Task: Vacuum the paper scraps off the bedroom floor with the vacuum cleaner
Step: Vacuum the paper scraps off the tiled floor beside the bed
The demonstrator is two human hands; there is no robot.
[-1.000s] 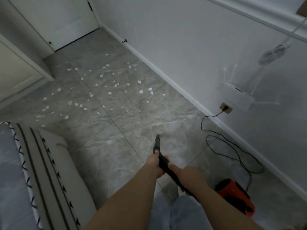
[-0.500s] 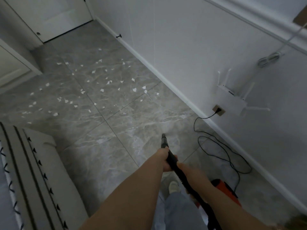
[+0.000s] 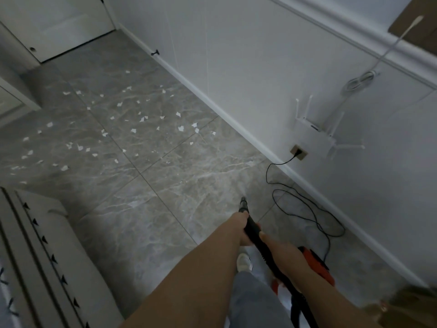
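- While both hands grip the vacuum wand, the paper scraps lie well apart from its tip, far and to the left across the grey tiled floor
- nozzle tip points far-left, above bare tile; whether it touches the floor, cannot tell
- left hand is the forward one: fingers curled round the black wand just behind the nozzle section
- right hand sits just behind it on the same wand, fingers wrapped over the top, thumb along the tube
- hands nearly touching each other along the wand
- vacuum body, orange and black, on the floor near right, just behind the right hand
- black power cord loops on the floor right of the wand and runs up to a wall socket at the skirting
- scraps spread in a loose band from the far-left edge to near the right wall's skirting, nearest ones still well beyond the nozzle
- white router on the right wall above the socket
- striped bedding at the near left
- white door at the far left
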